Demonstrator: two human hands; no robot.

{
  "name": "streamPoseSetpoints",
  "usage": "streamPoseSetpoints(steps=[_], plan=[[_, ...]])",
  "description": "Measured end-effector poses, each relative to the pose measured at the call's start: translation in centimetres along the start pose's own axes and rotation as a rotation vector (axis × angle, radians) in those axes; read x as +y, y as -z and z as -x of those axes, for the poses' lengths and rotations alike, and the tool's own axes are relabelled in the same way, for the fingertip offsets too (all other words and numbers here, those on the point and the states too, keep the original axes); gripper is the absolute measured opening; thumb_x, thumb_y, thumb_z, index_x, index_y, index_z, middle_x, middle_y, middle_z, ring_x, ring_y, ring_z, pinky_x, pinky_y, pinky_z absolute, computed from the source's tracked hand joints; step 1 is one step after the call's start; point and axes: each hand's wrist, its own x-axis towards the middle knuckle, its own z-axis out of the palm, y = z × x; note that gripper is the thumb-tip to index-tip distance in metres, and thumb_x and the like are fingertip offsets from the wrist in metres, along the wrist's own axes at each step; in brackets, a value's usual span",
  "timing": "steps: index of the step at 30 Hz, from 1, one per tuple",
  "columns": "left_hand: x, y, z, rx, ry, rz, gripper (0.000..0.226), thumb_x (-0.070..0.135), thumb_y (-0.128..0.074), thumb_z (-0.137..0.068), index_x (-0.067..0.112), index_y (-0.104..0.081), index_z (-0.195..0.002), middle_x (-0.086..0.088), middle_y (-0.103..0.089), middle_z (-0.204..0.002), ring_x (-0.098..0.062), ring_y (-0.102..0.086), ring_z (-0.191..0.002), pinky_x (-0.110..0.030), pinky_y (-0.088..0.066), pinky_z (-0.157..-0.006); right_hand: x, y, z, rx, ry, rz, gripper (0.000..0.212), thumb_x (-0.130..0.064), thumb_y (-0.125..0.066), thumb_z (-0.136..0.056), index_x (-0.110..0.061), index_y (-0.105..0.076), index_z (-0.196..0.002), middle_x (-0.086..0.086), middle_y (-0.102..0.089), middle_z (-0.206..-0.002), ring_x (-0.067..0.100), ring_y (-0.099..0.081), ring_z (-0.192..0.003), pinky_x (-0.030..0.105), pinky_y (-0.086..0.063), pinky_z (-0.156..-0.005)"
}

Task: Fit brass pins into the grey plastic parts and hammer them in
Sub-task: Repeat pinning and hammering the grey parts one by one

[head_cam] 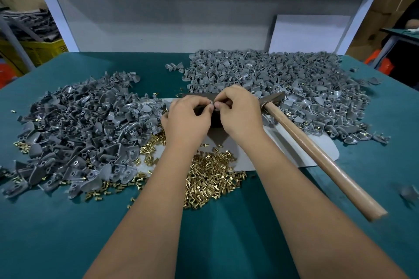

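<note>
My left hand [188,120] and right hand [240,112] meet over the middle of the green table mat [226,244], fingertips together. Both pinch one small grey plastic part [212,104] between thumb and curled fingers; most of that part is hidden by my fingers, and I cannot tell whether a pin is already seated in it.

Directly under my hands lies a dark metal block [204,98], partly covered by my knuckles. It rests on a pale sheet [301,142] that spreads toward my right.

Surroundings:
- Left of my hands — a broad heap of darker grey plastic parts [79,124], its near edge touching the pins.
- Behind and to the right — a larger heap of lighter grey parts [283,81], with brass showing in some of them.
- Under my forearms — a loose pile of brass pins [210,176], spilling onto the mat and among the left heap.
- Just beside my right hand — a hammer [317,152] lying flat, metal head against the right heap, wooden handle running diagonally toward my near right.

A white board [306,34] leans against the grey back panel [158,18] of the bench. A yellow crate [38,50] stands beyond the left edge.
</note>
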Motion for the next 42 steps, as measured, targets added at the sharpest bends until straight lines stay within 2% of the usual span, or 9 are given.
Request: streamPoseSetpoints(steps=[8,15,19,23,27,30,34,37,42], plan=[[0.1,-0.1,0.1,0.017,0.034,-0.034,0.007,0.036,-0.064,-0.089,0.041,-0.069,-0.087,0.022,-0.065,-0.102,-0.011,-0.054,-0.111,-0.038,-0.03,-0.095,0.4,-0.4,0.3,0.044,0.023,-0.039,0.01,-0.007,-0.065,-0.085,-0.015,-0.067,-0.079,-0.009,-0.055,-0.084,0.007,-0.049,-0.075,0.016,-0.031,-0.064],[0.1,-0.2,0.1,0.012,0.036,-0.02,0.007,0.036,-0.064,-0.089,0.04,-0.07,-0.087,0.021,-0.066,-0.104,-0.011,-0.055,-0.112,-0.046,-0.034,-0.101,0.7,-0.6,0.5,0.057,0.054,-0.045,0.01,-0.005,-0.064,-0.085,-0.013,-0.066,-0.08,-0.01,-0.052,-0.083,0.007,-0.049,-0.075,0.016,-0.031,-0.063],[-0.1,0.1,0.0,-0.043,0.01,0.072,0.01,0.032,-0.065,-0.09,0.039,-0.069,-0.084,0.018,-0.065,-0.106,-0.014,-0.054,-0.116,-0.05,-0.033,-0.106,1.0,-0.6,1.1,0.061,0.094,-0.072,0.008,-0.005,-0.062,-0.087,-0.009,-0.068,-0.089,-0.008,-0.052,-0.089,0.009,-0.051,-0.086,0.01,-0.036,-0.074],[0.1,0.4,0.1,-0.068,0.068,0.147,0.014,0.033,-0.061,-0.093,0.036,-0.069,-0.081,0.018,-0.065,-0.107,-0.016,-0.054,-0.118,-0.051,-0.034,-0.106,1.1,-0.5,1.8,0.098,0.139,-0.019,0.02,-0.012,-0.067,-0.084,-0.011,-0.066,-0.104,-0.003,-0.057,-0.101,0.015,-0.049,-0.102,0.02,-0.035,-0.088],[0.3,0.6,0.2,-0.106,0.132,0.283,0.024,0.027,-0.058,-0.095,0.019,-0.075,-0.081,0.014,-0.067,-0.11,-0.021,-0.053,-0.119,-0.052,-0.036,-0.106,1.2,-0.1,2.5,0.095,0.244,0.038,0.015,-0.003,-0.068,-0.08,-0.011,-0.068,-0.093,-0.001,-0.063,-0.093,0.016,-0.051,-0.093,0.016,-0.031,-0.079],[0.4,0.6,0.4,-0.114,0.116,0.278,0.022,0.027,-0.059,-0.093,0.023,-0.075,-0.079,0.015,-0.065,-0.111,-0.019,-0.053,-0.119,-0.051,-0.036,-0.107,1.1,0.1,2.7,0.086,0.213,-0.012,0.008,-0.007,-0.068,-0.083,-0.012,-0.071,-0.089,-0.002,-0.065,-0.09,0.014,-0.052,-0.09,0.016,-0.033,-0.077],[0.1,1.0,0.7,-0.075,0.057,0.29,0.01,0.033,-0.064,-0.084,0.04,-0.071,-0.086,0.011,-0.069,-0.107,-0.018,-0.057,-0.115,-0.05,-0.04,-0.105,1.1,0.1,2.5,0.042,0.181,-0.022,0.006,-0.008,-0.066,-0.086,-0.012,-0.07,-0.088,-0.001,-0.063,-0.089,0.015,-0.05,-0.09,0.02,-0.033,-0.075],[-0.7,1.4,0.4,-0.118,0.028,0.365,0.015,0.018,-0.072,-0.084,0.028,-0.079,-0.092,0.003,-0.072,-0.108,-0.015,-0.055,-0.122,-0.044,-0.041,-0.108,1.1,0.0,2.4,0.03,0.191,-0.024,0.005,-0.005,-0.067,-0.085,-0.007,-0.071,-0.088,0.004,-0.063,-0.09,0.019,-0.05,-0.092,0.022,-0.034,-0.077],[-1.2,1.5,0.5,-0.165,-0.025,0.355,0.016,0.011,-0.074,-0.085,0.023,-0.079,-0.095,0.011,-0.075,-0.099,-0.005,-0.052,-0.124,-0.034,-0.04,-0.108,1.2,0.0,2.4,0.056,0.265,0.019,0.002,-0.005,-0.068,-0.083,-0.003,-0.07,-0.083,0.005,-0.063,-0.089,0.02,-0.05,-0.092,0.022,-0.035,-0.081]])
